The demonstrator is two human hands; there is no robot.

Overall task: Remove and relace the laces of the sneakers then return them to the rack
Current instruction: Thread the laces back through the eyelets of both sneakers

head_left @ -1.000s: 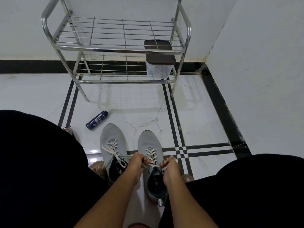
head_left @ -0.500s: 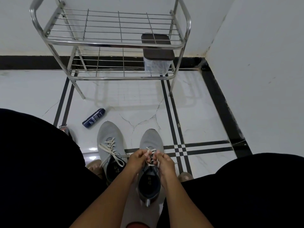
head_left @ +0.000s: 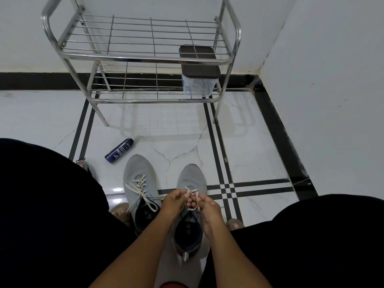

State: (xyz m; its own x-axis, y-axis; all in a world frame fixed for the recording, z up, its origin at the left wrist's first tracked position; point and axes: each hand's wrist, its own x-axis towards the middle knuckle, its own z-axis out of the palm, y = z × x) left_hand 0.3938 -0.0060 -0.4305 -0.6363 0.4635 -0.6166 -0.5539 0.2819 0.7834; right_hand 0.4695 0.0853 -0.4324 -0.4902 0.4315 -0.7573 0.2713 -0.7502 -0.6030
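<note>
Down on the floor point(head_left: 259, 146) between my knees, two grey sneakers sit side by side with their toes pointing toward the rack point(head_left: 145, 59). Both of my hands are over the right sneaker point(head_left: 190, 206), close together above its tongue. My left hand point(head_left: 174, 201) has its fingers curled and pinches a strand of the pale lace point(head_left: 192, 192); my right hand point(head_left: 208, 206) is curled too and pinches another part of the same lace just beside it, so the two hands nearly touch at the fingertips. A small loop of lace shows above my fingers, and another bit shows below them. How far up this sneaker the lacing runs I cannot tell, because my hands cover it.

Just beside it, the left sneaker point(head_left: 139, 183) is laced, and its loose white ends point(head_left: 143, 196) trail across the tongue and over the dark opening. Neither hand touches it.

Ahead, the metal wire rack stands against the wall with two shelves. On its lower shelf, at the right end, sits a clear container with a dark brown lid point(head_left: 198, 67). A dark blue spray can point(head_left: 118, 150) lies on its side on the white tiles, between the rack's left front leg and the left sneaker, apart from both. Black stripes cross the floor to the right of the sneakers.
</note>
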